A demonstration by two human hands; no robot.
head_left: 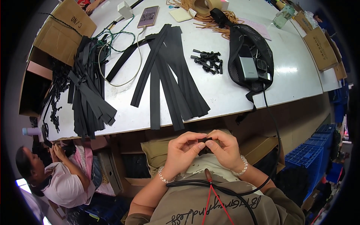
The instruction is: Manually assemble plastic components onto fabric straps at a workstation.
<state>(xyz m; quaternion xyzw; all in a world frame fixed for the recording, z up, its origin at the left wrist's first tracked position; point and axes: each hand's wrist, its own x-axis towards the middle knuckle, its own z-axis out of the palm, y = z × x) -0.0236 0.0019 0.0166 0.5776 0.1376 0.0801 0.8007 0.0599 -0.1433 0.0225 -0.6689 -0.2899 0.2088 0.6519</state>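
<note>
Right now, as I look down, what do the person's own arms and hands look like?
The left hand and right hand wear no gloves. Each wrist has a bracelet of clear, shiny beads: left bracelet, right bracelet. The forearms are uncovered, below short, brownish sleeves. A black cable runs past the right arm.

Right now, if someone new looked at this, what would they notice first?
Probably the long black straps fanned out mid-table on the white table. Right of them, a black mesh bag holds a grey device. Nearer the wearer, off the table's near edge, the left hand and right hand pinch a small black piece.
</note>
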